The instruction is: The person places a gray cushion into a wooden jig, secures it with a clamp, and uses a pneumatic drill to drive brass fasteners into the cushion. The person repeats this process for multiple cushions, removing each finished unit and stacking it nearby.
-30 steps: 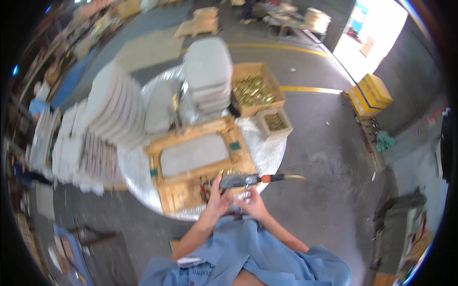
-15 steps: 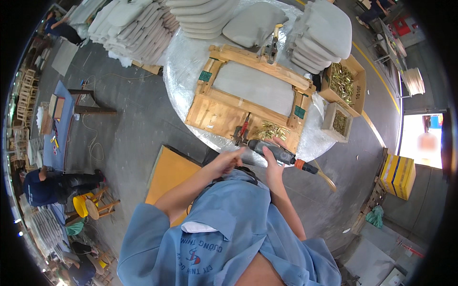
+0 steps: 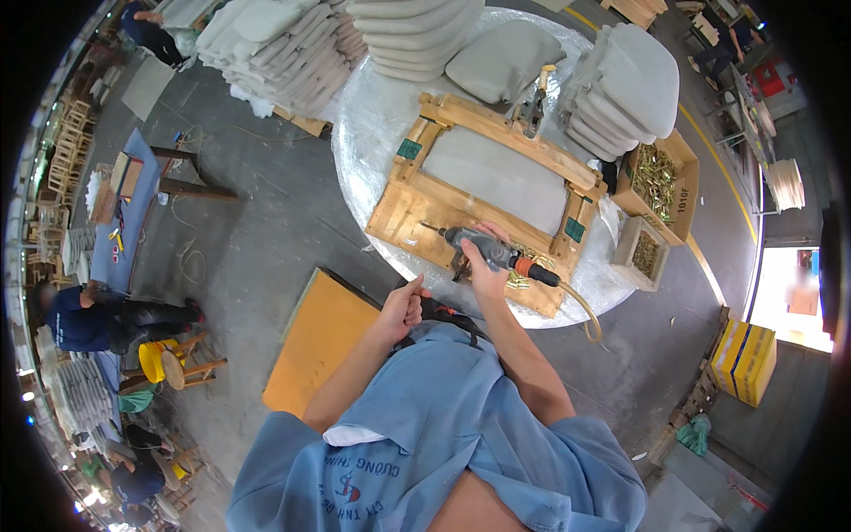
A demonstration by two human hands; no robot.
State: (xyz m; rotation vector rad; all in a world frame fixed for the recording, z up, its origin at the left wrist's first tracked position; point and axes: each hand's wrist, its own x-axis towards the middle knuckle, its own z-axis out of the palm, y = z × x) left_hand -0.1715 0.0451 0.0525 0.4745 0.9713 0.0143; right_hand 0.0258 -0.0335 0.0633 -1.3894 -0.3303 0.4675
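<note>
Grey padded panel (image 3: 496,177) sits in wooden frame (image 3: 399,215), brass fittings (image 3: 517,281) unfixed by counter's near edge (image 3: 616,288). Right grip (image 3: 485,266) holds grey drill (image 3: 505,255); left grip (image 3: 403,310) curled, contents unclear.

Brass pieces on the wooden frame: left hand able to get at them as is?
Probably not directly: the right hand, holding the power tool, blocks the straight path from the left hand to the brass pieces.
</note>
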